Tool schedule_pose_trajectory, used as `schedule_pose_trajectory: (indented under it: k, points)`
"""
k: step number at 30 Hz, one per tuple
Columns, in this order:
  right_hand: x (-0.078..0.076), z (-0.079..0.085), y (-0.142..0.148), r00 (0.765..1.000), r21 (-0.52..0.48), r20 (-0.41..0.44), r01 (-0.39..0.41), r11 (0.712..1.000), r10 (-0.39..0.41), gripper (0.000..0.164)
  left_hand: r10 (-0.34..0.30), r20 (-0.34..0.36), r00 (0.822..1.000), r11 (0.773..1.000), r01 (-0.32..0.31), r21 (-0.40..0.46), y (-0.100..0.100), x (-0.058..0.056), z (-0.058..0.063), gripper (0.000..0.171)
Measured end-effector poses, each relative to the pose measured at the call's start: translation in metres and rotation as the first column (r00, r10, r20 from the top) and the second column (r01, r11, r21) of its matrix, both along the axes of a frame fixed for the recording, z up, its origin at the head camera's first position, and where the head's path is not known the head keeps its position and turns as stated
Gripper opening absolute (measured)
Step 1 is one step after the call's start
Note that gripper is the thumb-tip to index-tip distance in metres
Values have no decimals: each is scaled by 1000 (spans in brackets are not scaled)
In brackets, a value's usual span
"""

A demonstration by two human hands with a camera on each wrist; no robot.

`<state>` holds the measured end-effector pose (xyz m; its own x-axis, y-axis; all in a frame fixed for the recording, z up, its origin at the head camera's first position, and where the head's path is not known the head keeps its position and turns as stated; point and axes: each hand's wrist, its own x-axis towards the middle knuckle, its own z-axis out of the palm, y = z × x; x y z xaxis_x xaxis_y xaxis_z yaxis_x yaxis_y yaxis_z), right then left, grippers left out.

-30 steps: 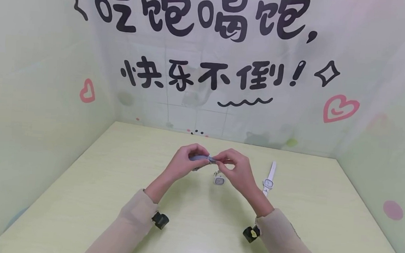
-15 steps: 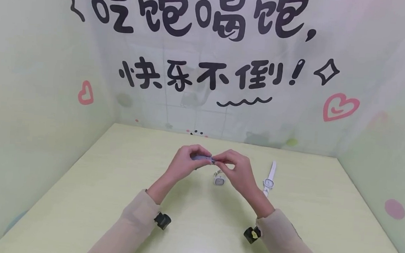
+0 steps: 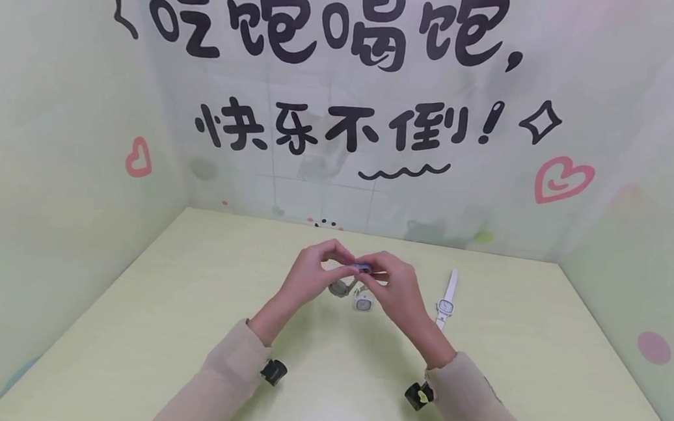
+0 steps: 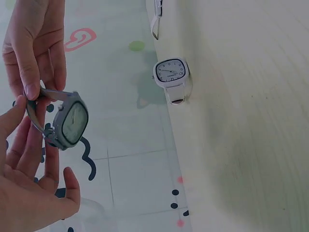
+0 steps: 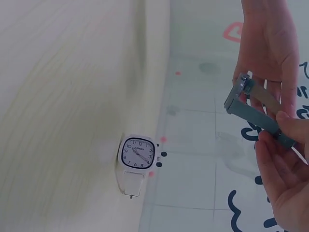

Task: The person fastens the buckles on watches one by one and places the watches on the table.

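A blue-grey wristwatch (image 4: 72,121) is up off the table between both hands, its strap bent into a loop. In the head view its case (image 3: 340,289) hangs under the fingertips, and the strap lies between the two hands. My left hand (image 3: 311,274) pinches the strap from the left. From the right, my right hand (image 3: 399,286) pinches the strap close to the left fingertips. The right wrist view shows the strap (image 5: 256,116) from its outer side, while the dial faces away there.
A white wristwatch (image 3: 364,302) with its strap looped stands on the table (image 3: 189,304) just below the hands. Another white wristwatch (image 3: 446,306) lies stretched out to the right. A printed cloth wall (image 3: 228,177) closes off the back and sides.
The blue-grey watch has turned: its case now hangs below the fingers, where before the strap stretched out from the left hand. Both hands have come slightly closer together.
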<state>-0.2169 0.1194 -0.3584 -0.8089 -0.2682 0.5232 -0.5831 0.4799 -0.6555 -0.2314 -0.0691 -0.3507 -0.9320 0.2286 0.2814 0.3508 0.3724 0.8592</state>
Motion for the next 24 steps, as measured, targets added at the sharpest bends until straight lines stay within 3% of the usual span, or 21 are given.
schedule_pose_trajectory:
  k: [7, 10, 12, 16, 20, 24]
  points:
    - [1, 2, -2, 990, 39, -127, 64, 997, -59, 21, 100, -109, 989, 978, -117, -171, 1, 8, 5, 14]
    - [-1, 3, -4, 977, 95, -202, 87, 992, -67, 20, 111, -105, 988, 971, -131, -199, 1, 10, 9, 14]
    - [-1, 3, -5, 969, 126, -234, 105, 986, -73, 20, 112, -72, 991, 973, -124, -192, 1, 9, 10, 14]
    - [-1, 1, -7, 964, 176, -256, 120, 977, -73, 18, 79, 77, 994, 991, -70, -111, 0, 5, 8, 18]
    - [0, -1, -10, 971, 186, -237, 89, 979, -43, 19, 25, 238, 971, 1000, -28, 8, -2, 1, 5, 22]
    - [-1, 0, -13, 978, 197, -208, 73, 978, -31, 20, 8, 280, 960, 999, -20, 39, -3, 1, 6, 23]
